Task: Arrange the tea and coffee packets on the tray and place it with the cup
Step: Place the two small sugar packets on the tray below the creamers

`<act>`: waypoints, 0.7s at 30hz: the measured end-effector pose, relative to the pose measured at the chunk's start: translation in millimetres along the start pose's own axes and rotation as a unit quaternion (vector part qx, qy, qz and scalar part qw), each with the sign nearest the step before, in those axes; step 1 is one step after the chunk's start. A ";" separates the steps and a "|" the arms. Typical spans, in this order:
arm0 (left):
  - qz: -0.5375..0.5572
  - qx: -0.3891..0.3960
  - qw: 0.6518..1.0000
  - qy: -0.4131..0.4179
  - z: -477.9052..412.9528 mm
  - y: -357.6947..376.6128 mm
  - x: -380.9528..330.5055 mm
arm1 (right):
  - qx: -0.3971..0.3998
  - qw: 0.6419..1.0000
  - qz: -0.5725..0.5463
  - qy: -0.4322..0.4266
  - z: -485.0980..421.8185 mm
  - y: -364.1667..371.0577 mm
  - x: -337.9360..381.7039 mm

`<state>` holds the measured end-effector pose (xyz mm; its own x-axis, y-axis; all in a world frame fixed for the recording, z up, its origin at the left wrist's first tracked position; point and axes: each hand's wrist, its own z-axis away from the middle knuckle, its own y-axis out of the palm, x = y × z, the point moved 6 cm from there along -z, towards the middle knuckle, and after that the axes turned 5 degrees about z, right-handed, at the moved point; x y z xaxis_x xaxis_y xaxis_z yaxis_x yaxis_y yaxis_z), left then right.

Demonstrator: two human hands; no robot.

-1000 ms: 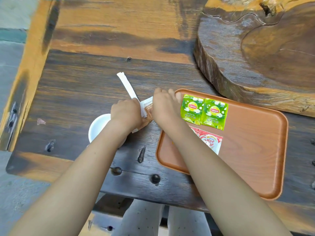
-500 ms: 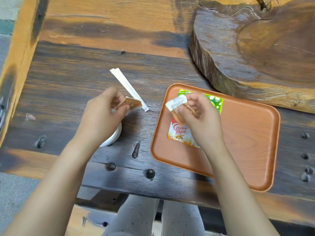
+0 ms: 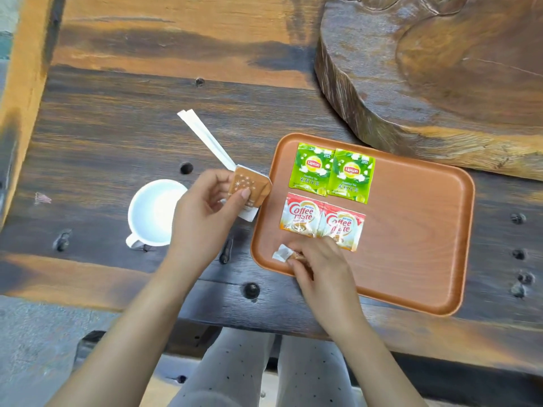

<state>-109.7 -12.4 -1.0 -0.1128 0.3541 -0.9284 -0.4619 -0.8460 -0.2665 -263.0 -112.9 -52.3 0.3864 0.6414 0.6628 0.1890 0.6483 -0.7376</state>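
An orange-brown tray (image 3: 411, 245) lies on the wooden table. Two green Lipton tea packets (image 3: 332, 174) sit side by side at its far left, with two red-and-white Coffee mate packets (image 3: 320, 220) just below them. My right hand (image 3: 320, 265) presses a small brown-and-white packet (image 3: 283, 254) onto the tray's near left corner. My left hand (image 3: 205, 207) holds another brown packet with white stars (image 3: 251, 188) above the table, just left of the tray. A white cup (image 3: 152, 212) stands left of that hand.
Two long white stick sachets (image 3: 205, 139) lie on the table beyond my left hand. A thick carved wooden slab (image 3: 426, 83) rises at the far right, close behind the tray. The table's near edge runs just below the tray, above my knees.
My right hand has moved down from the tea packets to the tray's near left corner with its small packet. My left hand has shifted right, off the cup, toward the tray.
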 end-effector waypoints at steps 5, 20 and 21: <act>-0.019 0.003 1.000 -0.003 -1.5 -0.1 1.1 | -0.053 0.996 0.066 -0.015 7.4 -14.0 0.3; -0.052 0.047 0.996 -0.050 9.9 13.4 16.2 | -0.016 0.994 0.056 -0.089 8.1 5.0 -0.3; -0.062 0.060 0.995 -0.055 10.3 15.8 18.2 | -0.011 0.995 0.051 -0.089 8.5 4.4 0.2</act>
<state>-128.1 -15.2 -19.4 -0.1411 0.4990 -0.8550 -0.5792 -0.7420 -0.3375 -269.7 -106.5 -54.3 0.2395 0.7664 0.5960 0.1783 0.5687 -0.8030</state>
